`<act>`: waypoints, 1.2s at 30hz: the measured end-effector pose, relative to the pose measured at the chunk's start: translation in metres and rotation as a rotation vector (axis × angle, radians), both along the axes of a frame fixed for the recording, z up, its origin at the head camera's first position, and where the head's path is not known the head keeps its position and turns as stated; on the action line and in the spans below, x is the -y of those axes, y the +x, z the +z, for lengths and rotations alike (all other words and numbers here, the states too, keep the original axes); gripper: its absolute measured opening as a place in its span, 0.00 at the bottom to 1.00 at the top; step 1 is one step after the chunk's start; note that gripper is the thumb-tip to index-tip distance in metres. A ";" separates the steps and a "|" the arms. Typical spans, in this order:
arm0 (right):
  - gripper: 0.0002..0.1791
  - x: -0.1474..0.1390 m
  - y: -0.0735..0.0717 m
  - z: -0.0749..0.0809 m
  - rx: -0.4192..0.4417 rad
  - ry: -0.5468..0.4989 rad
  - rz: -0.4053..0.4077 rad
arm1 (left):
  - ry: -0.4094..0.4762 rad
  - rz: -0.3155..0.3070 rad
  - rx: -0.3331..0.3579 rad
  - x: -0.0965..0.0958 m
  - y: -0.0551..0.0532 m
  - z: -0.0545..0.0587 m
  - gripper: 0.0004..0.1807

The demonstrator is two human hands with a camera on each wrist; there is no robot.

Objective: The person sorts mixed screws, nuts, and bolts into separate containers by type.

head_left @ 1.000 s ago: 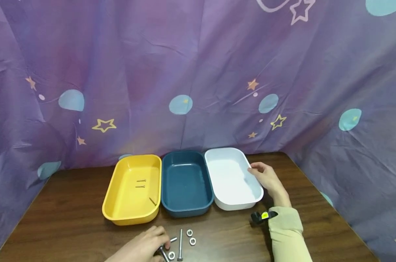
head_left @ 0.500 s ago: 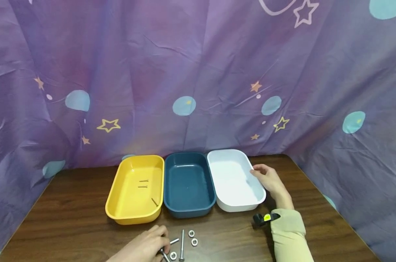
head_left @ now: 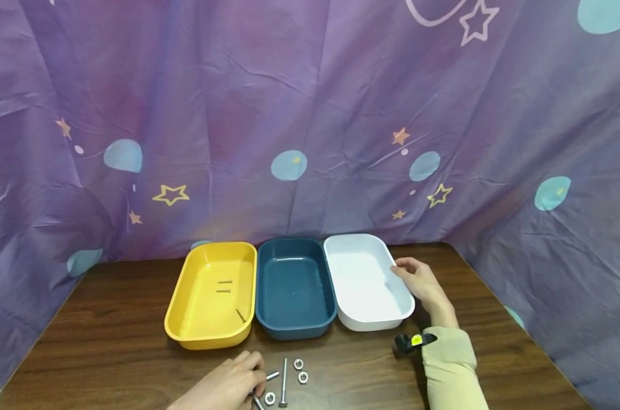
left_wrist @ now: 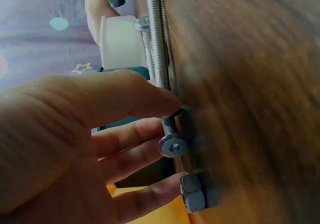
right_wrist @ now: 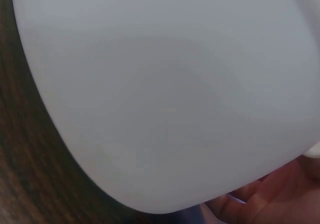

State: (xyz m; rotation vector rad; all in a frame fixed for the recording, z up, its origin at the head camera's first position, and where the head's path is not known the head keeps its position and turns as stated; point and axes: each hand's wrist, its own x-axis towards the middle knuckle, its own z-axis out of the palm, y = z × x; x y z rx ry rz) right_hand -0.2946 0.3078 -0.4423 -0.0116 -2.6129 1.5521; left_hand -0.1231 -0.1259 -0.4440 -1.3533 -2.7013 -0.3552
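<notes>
At the front of the table, my left hand (head_left: 228, 381) pinches a metal bolt (head_left: 257, 402) between thumb and fingers. In the left wrist view, the thumb crosses the shank above the round socket head (left_wrist: 173, 145), and a hex nut (left_wrist: 193, 193) sits by a fingertip. Beside that hand lie a partly covered bolt (head_left: 272, 376), a long bolt (head_left: 283, 381) and several nuts (head_left: 303, 377). My right hand (head_left: 425, 287) grips the right rim of the white tray (head_left: 375, 326), thumb at the inner edge; its other fingers (right_wrist: 280, 199) are outside the wall.
A dark blue tray (head_left: 294, 333) stands between the white tray and a yellow tray (head_left: 207, 344), which holds three small screws (head_left: 224, 291). A patterned purple cloth (head_left: 289, 114) hangs behind the wooden table (head_left: 361, 376). A black wrist camera (head_left: 406, 343) projects from the right sleeve.
The head view has shifted slightly. Both hands, the trays and the loose hardware keep practically the same places relative to each other.
</notes>
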 end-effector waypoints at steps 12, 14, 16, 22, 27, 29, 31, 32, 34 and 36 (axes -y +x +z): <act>0.21 -0.002 -0.001 0.000 0.014 0.005 0.002 | -0.026 0.014 0.087 -0.001 0.001 0.008 0.12; 0.21 -0.002 -0.002 0.000 0.020 0.007 -0.003 | -0.032 0.012 0.120 -0.001 0.001 0.010 0.10; 0.21 -0.003 -0.002 -0.001 0.029 0.009 -0.007 | -0.031 0.004 0.155 -0.001 0.000 0.011 0.08; 0.22 -0.001 -0.001 -0.002 0.027 -0.002 -0.002 | 0.050 -0.046 0.162 0.002 0.000 0.014 0.06; 0.21 0.000 0.000 -0.001 0.028 0.003 -0.011 | 0.105 -0.091 0.119 0.003 0.001 0.015 0.06; 0.21 0.001 0.001 -0.001 0.027 0.005 -0.015 | 0.127 -0.107 0.107 0.003 0.002 0.015 0.06; 0.21 0.001 0.001 -0.001 0.031 0.007 -0.012 | 0.139 -0.115 0.090 0.003 0.001 0.015 0.06; 0.21 0.001 0.001 -0.001 0.034 0.005 -0.012 | 0.143 -0.114 0.090 0.003 0.001 0.016 0.06; 0.21 0.002 0.001 0.000 0.040 0.003 -0.013 | 0.143 -0.110 0.099 0.002 0.001 0.018 0.05; 0.21 0.002 0.001 0.000 0.041 0.002 -0.011 | 0.143 -0.107 0.112 0.000 0.001 0.021 0.05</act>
